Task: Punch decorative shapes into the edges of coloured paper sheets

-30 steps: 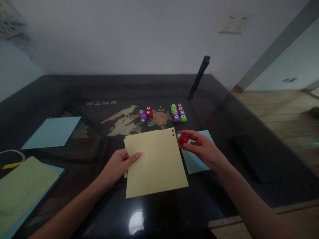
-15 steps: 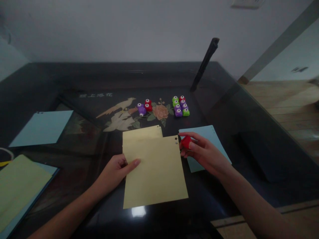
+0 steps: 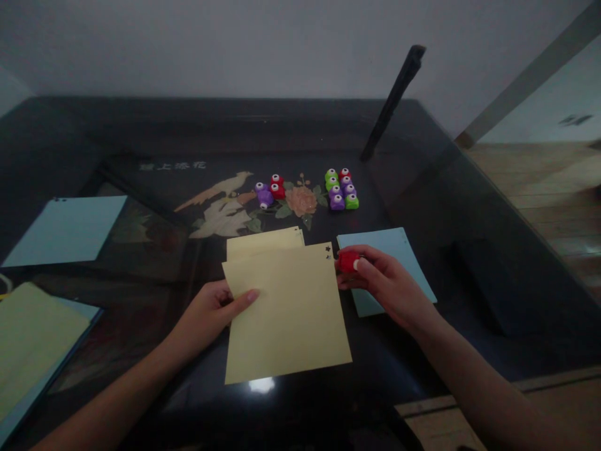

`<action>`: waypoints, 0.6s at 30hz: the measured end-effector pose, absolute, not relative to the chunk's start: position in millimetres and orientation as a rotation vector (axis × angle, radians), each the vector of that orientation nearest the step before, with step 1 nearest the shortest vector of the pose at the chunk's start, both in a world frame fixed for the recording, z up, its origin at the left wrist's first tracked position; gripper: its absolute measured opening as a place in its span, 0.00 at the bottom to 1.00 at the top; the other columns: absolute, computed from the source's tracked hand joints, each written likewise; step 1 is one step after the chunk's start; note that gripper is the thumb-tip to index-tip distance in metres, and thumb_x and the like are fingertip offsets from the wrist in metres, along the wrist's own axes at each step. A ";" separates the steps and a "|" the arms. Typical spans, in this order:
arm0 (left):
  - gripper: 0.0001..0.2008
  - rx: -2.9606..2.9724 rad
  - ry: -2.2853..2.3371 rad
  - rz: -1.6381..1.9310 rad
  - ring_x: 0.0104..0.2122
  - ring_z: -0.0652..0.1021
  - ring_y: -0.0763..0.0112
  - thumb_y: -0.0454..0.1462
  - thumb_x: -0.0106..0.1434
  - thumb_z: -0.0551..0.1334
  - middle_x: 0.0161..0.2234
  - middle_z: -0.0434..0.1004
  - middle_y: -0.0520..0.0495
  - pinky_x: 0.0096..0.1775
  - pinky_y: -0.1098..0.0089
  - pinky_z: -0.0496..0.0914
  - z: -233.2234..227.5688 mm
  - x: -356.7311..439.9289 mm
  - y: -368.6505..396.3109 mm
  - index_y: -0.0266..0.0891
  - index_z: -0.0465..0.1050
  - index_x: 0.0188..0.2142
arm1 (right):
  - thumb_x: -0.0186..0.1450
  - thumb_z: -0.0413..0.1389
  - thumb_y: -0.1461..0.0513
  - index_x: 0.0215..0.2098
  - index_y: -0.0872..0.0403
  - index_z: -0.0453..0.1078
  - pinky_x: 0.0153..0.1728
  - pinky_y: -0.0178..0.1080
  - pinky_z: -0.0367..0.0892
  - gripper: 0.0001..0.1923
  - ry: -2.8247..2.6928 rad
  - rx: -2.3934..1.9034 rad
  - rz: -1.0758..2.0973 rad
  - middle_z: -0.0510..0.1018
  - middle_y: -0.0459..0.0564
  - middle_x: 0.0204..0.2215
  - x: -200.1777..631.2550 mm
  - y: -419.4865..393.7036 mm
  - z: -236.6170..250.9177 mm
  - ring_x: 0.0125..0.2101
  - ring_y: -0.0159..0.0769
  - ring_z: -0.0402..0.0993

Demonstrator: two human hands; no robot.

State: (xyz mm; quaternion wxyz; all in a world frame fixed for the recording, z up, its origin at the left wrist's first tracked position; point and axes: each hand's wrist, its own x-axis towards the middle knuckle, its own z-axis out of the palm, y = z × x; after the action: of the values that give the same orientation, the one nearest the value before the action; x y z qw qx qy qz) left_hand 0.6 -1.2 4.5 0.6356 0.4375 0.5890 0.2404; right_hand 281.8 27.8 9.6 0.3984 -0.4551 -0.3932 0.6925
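Holding a yellow sheet (image 3: pixel 286 319) by its left side with your left hand (image 3: pixel 216 313), you grip a red punch (image 3: pixel 348 260) in your right hand (image 3: pixel 392 288), just beside the sheet's far right corner, towards the near edge of the table (image 3: pixel 399 194). Two cutouts (image 3: pixel 327 249) mark that corner. You seem to be at the punching step; another cut calls for a steady sheet and an aligned punch.

Clock from view centre | 12: grey wall (image 3: pixel 211 50), behind the dark glossy table (image 3: pixel 399 181) | 1–2: black rod (image 3: pixel 393 103), tilted | about 3: wooden floor (image 3: pixel 539 188) | 3–4: dark flat object (image 3: pixel 498 285), its kind is unclear | about 10: pale written characters (image 3: pixel 173 166) on the tabletop
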 end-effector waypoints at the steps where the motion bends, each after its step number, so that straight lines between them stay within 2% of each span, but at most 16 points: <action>1: 0.17 1.005 1.343 0.549 0.32 0.81 0.60 0.46 0.56 0.64 0.34 0.83 0.41 0.33 0.65 0.75 4.6 0.4 -1.3 0.34 0.76 0.38 | 0.61 0.60 0.57 0.40 0.53 0.70 0.34 0.39 0.75 0.11 -1.051 -1.174 1.725 0.79 0.48 0.32 281.3 27.7 8.9 0.29 0.32 0.78; 5: 0.16 1.031 1.336 0.545 0.33 0.81 0.61 0.45 0.57 0.63 0.34 0.83 0.42 0.34 0.65 0.75 3.9 -0.5 -1.6 0.35 0.76 0.38 | 0.61 0.59 0.57 0.40 0.54 0.69 0.30 0.38 0.74 0.12 -1.203 -1.192 1.704 0.79 0.47 0.29 278.5 26.0 9.7 0.26 0.32 0.77; 18: 0.15 1.093 1.358 0.524 0.31 0.81 0.62 0.45 0.57 0.63 0.33 0.83 0.42 0.33 0.64 0.76 3.9 1.0 0.4 0.35 0.76 0.36 | 0.62 0.58 0.56 0.40 0.54 0.67 0.31 0.38 0.73 0.12 -1.206 -1.165 1.712 0.78 0.47 0.27 278.1 24.4 12.6 0.26 0.32 0.76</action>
State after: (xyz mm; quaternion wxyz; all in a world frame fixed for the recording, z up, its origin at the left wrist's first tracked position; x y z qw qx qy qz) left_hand 1.0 0.4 3.9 0.6138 0.4740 0.5890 0.2274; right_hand 278.1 24.4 12.6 0.3640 -0.4527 -0.4688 0.6654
